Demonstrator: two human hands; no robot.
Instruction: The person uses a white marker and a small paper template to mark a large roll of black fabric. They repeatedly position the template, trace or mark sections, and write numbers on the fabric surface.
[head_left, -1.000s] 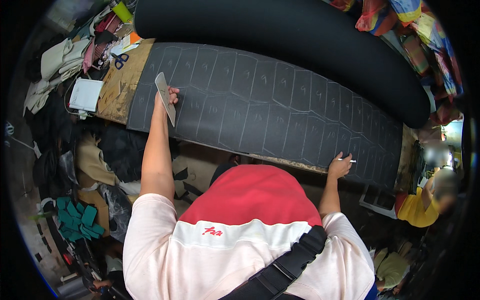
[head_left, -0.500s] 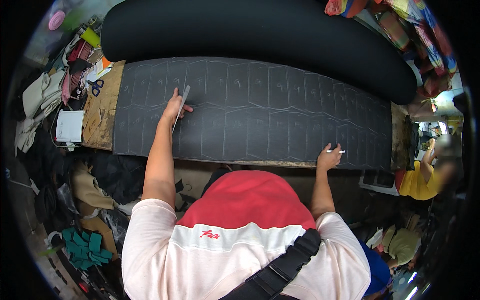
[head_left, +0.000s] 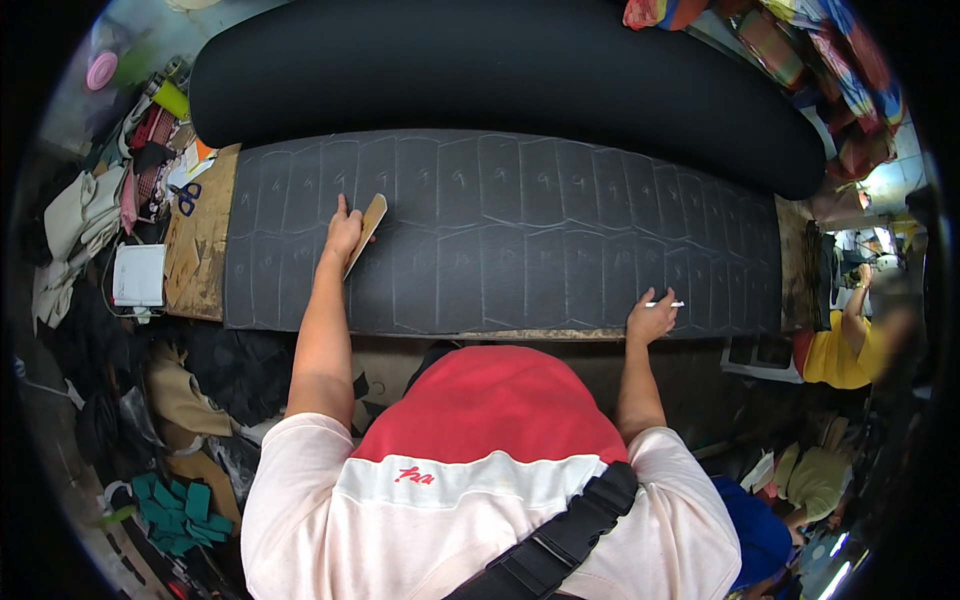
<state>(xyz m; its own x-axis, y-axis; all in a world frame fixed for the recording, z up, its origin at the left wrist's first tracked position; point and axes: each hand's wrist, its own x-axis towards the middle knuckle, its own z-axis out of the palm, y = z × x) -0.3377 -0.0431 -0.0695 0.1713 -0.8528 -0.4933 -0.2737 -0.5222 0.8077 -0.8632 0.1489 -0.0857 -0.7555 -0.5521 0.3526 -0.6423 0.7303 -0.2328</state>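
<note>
A dark grey sheet of material (head_left: 510, 285), drawn all over with rows of pale outlines and handwritten marks, lies along the table. Over its left part, my left hand (head_left: 344, 236) grips a thin, flat tan template (head_left: 374, 218) by its edge, index finger stretched out along the sheet. The template stands tilted, showing its tan face. By the sheet's near edge on the right, my right hand (head_left: 650, 320) is closed around a slim white marking stick (head_left: 677, 304), whose end sticks out to the right. Whether it is chalk or a pen is too small to tell.
A big black roll (head_left: 500, 75) lies along the far side. Dark-handled scissors (head_left: 187, 198) and a white box (head_left: 139, 275) sit on the wooden table end (head_left: 205, 270) at left. Teal scraps (head_left: 182, 515) lie low left. A person in yellow (head_left: 845, 350) works at far right.
The template has turned in my left hand, from nearly edge-on to showing its tan face. My right hand keeps the white stick at about the same spot. The view has shifted slightly.
</note>
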